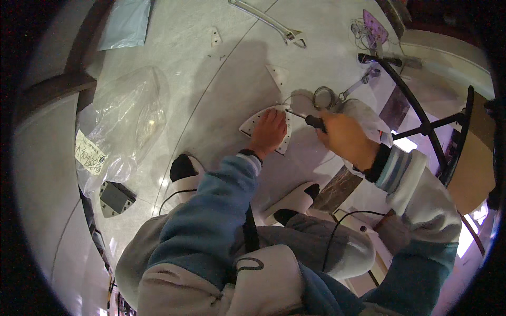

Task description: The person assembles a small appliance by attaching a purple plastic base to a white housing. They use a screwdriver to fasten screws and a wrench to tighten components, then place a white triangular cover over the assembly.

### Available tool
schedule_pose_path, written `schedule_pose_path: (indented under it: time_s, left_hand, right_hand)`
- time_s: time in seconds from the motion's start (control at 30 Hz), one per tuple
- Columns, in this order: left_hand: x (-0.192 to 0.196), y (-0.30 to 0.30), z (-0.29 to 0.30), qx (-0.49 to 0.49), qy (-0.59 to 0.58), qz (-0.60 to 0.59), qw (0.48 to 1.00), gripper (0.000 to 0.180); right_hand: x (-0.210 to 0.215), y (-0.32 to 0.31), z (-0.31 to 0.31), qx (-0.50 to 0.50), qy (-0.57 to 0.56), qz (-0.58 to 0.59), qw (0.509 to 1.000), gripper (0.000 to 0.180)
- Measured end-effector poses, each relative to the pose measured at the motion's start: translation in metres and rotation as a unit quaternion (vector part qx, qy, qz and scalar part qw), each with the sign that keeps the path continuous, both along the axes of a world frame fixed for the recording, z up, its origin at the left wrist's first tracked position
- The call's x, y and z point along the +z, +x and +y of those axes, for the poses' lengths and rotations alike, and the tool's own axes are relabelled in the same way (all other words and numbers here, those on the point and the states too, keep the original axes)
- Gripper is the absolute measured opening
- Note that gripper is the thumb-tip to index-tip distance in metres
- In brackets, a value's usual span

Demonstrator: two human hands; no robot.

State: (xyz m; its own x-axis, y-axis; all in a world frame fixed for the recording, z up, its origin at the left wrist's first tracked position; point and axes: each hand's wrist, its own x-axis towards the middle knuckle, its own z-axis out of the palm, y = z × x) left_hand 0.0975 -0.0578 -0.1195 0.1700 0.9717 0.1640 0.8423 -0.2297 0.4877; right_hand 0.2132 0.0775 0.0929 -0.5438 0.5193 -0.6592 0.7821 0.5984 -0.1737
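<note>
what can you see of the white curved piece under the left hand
The white curved piece is a flat, fan-shaped plate lying on the pale floor, looking like painted metal or plastic. Small holes run along its edges. The left hand presses palm-down on its middle, hiding much of it. The right hand holds a dark-handled tool at its upper end.

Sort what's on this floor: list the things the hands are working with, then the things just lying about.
In hand:
- white curved plastic panel with holes along its edge, pressed flat by the left hand
- black-handled screwdriver, in the right hand

Lying about:
- silver adjustable wrench
- clear crumpled plastic bag
- small grey metal bracket
- black tubular metal frame
</note>
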Motion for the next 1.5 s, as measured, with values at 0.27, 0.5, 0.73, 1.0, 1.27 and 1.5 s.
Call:
schedule_pose_path:
  time_s: [0.27, 0.5, 0.73, 1.0, 1.27, 1.5]
  left_hand:
    - [0.012, -0.017, 0.011, -0.035, -0.128, -0.067, 0.989, 0.045]
    - [0.041, -0.022, 0.032, 0.104, -0.228, -0.039, 0.967, 0.065]
    - [0.036, -0.017, 0.059, 0.061, -0.306, 0.05, 0.949, 0.071]
    - [0.05, -0.001, 0.052, 0.056, -0.327, 0.061, 0.941, 0.077]
    - [0.037, -0.005, 0.042, 0.057, -0.271, 0.087, 0.957, 0.084]
    - [0.038, 0.006, 0.044, 0.114, -0.301, 0.085, 0.943, 0.084]
  right_hand:
    - [-0.005, -0.001, 0.023, -0.716, -0.372, 0.026, 0.591, 0.022]
    - [-0.005, -0.016, 0.005, -0.509, -0.311, -0.039, 0.802, 0.019]
    - [-0.004, 0.018, -0.045, -0.006, 0.118, -0.024, 0.993, 0.018]
    - [-0.016, 0.003, -0.048, -0.211, 0.042, 0.0, 0.977, 0.023]
    - [-0.012, 0.004, 0.011, -0.613, -0.379, -0.017, 0.693, 0.023]
    - [-0.014, 0.017, -0.036, -0.508, -0.185, 0.08, 0.838, 0.022]
